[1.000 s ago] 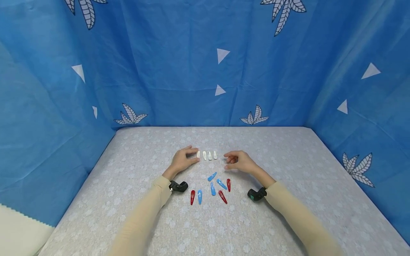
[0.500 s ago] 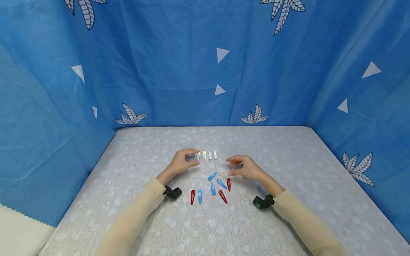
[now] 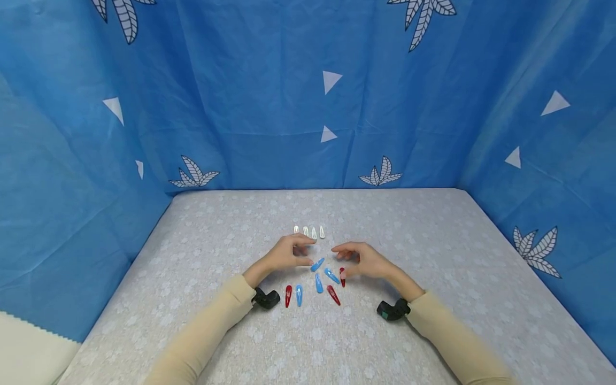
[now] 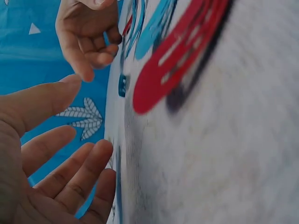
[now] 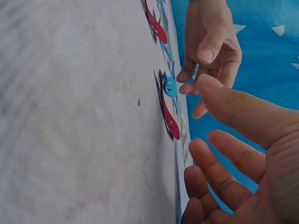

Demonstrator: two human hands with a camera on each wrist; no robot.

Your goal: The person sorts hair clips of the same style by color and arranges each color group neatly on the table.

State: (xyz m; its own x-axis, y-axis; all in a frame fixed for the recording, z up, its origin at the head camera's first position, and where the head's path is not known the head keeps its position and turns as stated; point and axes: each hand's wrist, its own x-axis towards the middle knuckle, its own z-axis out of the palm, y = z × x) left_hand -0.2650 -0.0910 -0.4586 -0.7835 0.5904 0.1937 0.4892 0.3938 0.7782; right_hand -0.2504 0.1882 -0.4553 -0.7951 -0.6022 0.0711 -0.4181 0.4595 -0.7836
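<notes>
The left hand (image 3: pixel 287 253) and right hand (image 3: pixel 367 261) stand apart from each other over the tabletop (image 3: pixel 433 224), thumbs parted from fingers, neither gripping anything. Four white clips (image 3: pixel 322 232) form a row nearer the far edge, almost parallel and spaced out; that looks deliberate, keeping one colour together. Farther from that edge, four blue clips (image 3: pixel 299 295) and three red clips (image 3: pixel 333 295) lie mixed at various angles, seemingly unarranged. The left thumb is near one blue clip; the right overlaps a red one, contact unclear. Parted thumbs probably leave room for pinching such thin pieces.
</notes>
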